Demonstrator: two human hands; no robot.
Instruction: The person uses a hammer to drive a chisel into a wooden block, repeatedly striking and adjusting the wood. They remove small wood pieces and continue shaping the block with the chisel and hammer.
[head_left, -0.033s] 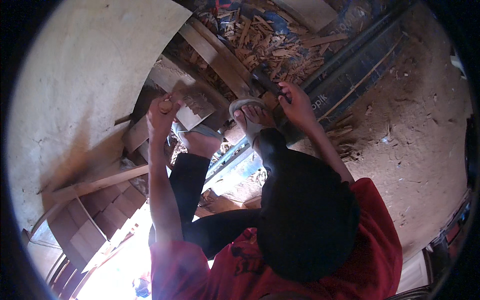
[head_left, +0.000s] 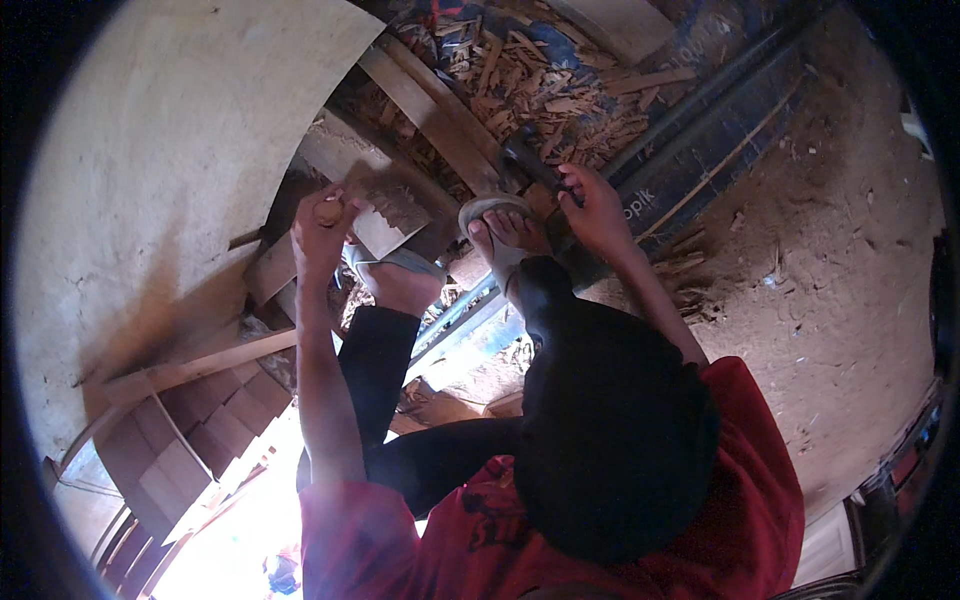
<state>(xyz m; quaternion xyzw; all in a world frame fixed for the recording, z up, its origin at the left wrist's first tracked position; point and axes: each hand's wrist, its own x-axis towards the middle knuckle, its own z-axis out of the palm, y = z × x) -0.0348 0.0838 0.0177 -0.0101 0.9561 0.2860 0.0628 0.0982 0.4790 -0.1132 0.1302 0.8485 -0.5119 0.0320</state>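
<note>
Two hands are recorded, left to right. One pale curved board [head_left: 190,150] fills the left side. The left hand [head_left: 322,222] is closed around one wooden handle [head_left: 331,210] (its far end is hidden by the fist), raised beside one slanted timber plank [head_left: 425,105]. Two sandalled feet [head_left: 505,235] rest between the hands. The right hand [head_left: 597,212] is closed on one dark tool [head_left: 528,160], its tip blurred, at the edge of a heap of wood chips [head_left: 545,75] (too many to count).
</note>
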